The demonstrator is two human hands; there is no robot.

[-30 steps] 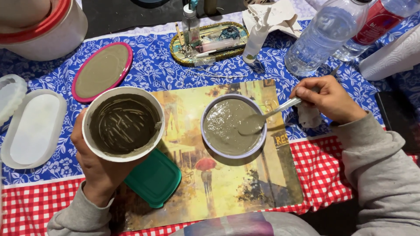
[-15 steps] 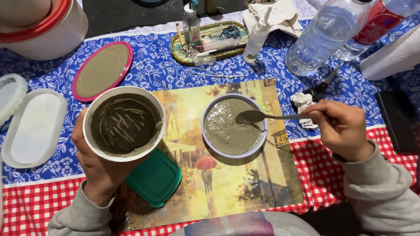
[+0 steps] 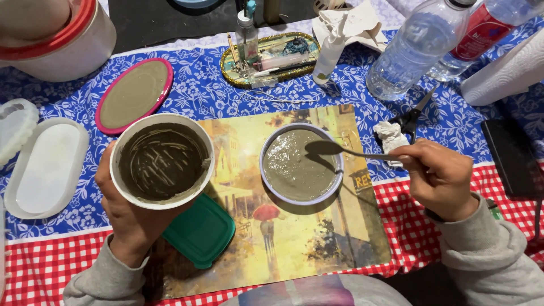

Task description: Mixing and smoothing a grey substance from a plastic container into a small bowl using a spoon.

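While a table is covered by a blue floral cloth (image 3: 198, 93) edged in red-and-white check, a painted street-scene placemat (image 3: 294, 238) is laid at its centre. A large white tub with a red rim (image 3: 62, 42) is seen at the far left corner, and two clear plastic water bottles (image 3: 416, 48) are stood at the far right beside a white paper roll (image 3: 504, 71). A white cup (image 3: 161, 160), its inside smeared with grey-brown paste, is gripped from below by the left hand (image 3: 122, 212) and held above the mat's left edge, over a green lid (image 3: 201, 231). A round lilac-rimmed mould (image 3: 301, 163), filled nearly level with the same grey mix, is set on the mat. A coated metal spoon (image 3: 340, 150) is pinched by its handle in the closed fingers of the right hand (image 3: 442, 178), its bowl held just over the mould's far side. An empty white oval mould (image 3: 45, 167) is placed at the left, and a pink oval mould (image 3: 133, 93) filled with grey mix beyond it. A gold-edged tray (image 3: 272, 54) of small tools, black scissors (image 3: 413, 116) and a crumpled tissue (image 3: 391, 136) are seen farther back.
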